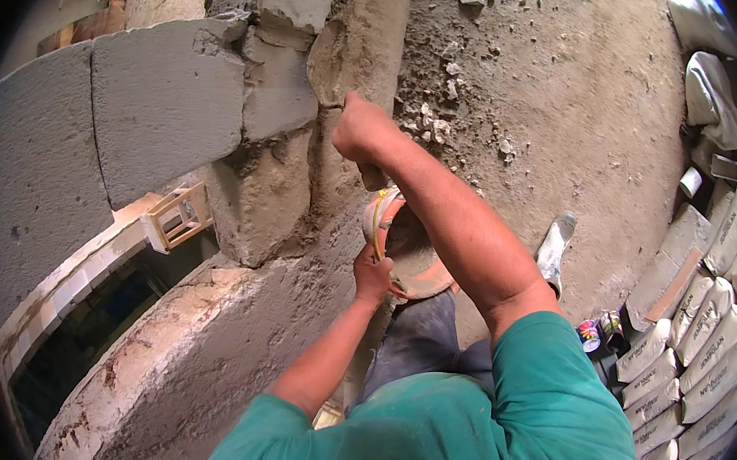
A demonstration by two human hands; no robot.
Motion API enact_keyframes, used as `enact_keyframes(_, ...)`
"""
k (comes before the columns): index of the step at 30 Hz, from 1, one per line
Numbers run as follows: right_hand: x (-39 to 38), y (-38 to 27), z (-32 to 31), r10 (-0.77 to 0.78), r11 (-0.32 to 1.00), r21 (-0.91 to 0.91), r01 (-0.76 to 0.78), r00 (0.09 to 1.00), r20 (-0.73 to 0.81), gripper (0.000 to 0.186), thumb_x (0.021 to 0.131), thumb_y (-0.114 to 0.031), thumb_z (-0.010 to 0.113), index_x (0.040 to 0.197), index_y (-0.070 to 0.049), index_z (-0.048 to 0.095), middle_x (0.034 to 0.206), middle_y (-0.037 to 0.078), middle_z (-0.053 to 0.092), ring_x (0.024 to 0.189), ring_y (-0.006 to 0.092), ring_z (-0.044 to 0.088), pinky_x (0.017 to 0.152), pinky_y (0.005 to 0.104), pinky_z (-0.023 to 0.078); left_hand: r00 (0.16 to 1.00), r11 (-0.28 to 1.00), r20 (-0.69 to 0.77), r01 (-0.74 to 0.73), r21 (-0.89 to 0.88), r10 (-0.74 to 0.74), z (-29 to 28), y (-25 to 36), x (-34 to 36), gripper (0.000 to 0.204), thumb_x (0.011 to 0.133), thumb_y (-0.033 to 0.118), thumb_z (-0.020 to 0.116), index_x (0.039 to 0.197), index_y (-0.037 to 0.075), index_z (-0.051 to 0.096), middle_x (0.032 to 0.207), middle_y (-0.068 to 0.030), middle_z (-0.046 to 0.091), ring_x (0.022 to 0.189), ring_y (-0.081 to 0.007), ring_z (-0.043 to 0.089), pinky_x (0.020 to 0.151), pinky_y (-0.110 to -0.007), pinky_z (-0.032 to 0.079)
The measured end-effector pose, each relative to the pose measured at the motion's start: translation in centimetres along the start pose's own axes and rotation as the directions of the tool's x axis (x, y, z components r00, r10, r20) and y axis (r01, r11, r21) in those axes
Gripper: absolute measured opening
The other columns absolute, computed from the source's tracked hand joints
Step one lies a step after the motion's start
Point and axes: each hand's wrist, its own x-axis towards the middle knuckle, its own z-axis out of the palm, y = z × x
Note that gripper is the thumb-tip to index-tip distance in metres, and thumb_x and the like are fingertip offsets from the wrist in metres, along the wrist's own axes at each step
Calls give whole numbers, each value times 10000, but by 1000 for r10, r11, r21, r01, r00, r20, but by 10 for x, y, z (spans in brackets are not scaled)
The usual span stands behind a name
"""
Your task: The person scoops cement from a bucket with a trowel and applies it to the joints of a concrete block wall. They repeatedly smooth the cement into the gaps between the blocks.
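Note:
An orange bucket [436, 281] with grey, mortar-like material inside is tipped in front of my legs. My left hand [371, 276] grips its rim on the left side. Beyond the bucket, my right hand [364, 133] is closed in a fist beside the rough concrete column [358, 45]. What its fingers hold, if anything, is hidden by the hand. Left of it stands a wall of large grey blocks [166, 94], with a joint of rough mortar near the column. My right forearm crosses over part of the bucket.
Stacked filled bags [716, 366] line the right side, near small cans [589, 335] and a pale sack [714, 103]. A grey boot [555, 246] rests on the floor. Mortar crumbs [434, 126] lie by the column. A rough ledge [201, 338] and an opening are at lower left.

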Motion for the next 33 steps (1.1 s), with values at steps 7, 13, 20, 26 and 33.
enact_keyframes(7, -25, 37, -36, 4, 966, 256, -41, 990, 143, 492, 803, -92, 541, 1263, 79, 504, 936, 299, 680, 834, 397, 696, 738, 445, 563, 999, 1000, -45, -30, 6, 30, 16, 20, -5, 174, 740, -26, 572, 900, 29, 611, 777, 25, 529, 706, -98, 486, 680, -250, 416)
enact_keyframes(13, 23, 19, -42, 84, 941, 305, -146, 975, 208, 234, 795, -58, 530, 911, 90, 670, 725, 235, 680, 644, 347, 697, 568, 430, 564, 999, 999, -13, -31, -27, 30, 19, 21, -3, 204, 736, -39, 568, 919, 26, 627, 793, 10, 568, 703, -98, 517, 664, -255, 433)
enact_keyframes(20, -12, 31, -64, -38, 969, 246, -11, 980, 197, 256, 802, -57, 557, 1046, 18, 536, 708, 117, 606, 585, 219, 630, 513, 393, 526, 999, 998, -39, -38, -50, 36, 20, 5, 1, 219, 745, -41, 559, 944, 25, 623, 795, 3, 586, 689, -98, 542, 642, -256, 448)
enact_keyframes(26, 25, 60, -63, 17, 834, 535, -136, 975, 221, 175, 790, -76, 593, 903, 55, 572, 710, 130, 615, 599, 232, 622, 485, 398, 501, 998, 992, 14, 68, -108, -67, 18, 23, 0, 210, 746, -35, 557, 932, 33, 627, 821, 6, 602, 732, -95, 548, 693, -255, 463)
enact_keyframes(33, 43, 3, -58, -6, 882, 465, -68, 988, 157, 119, 797, -51, 552, 868, 34, 508, 637, 92, 547, 491, 205, 544, 427, 379, 462, 994, 992, -10, -108, -67, 108, 8, 17, 7, 176, 746, -52, 544, 873, 57, 598, 811, 13, 584, 706, -74, 547, 634, -250, 450)
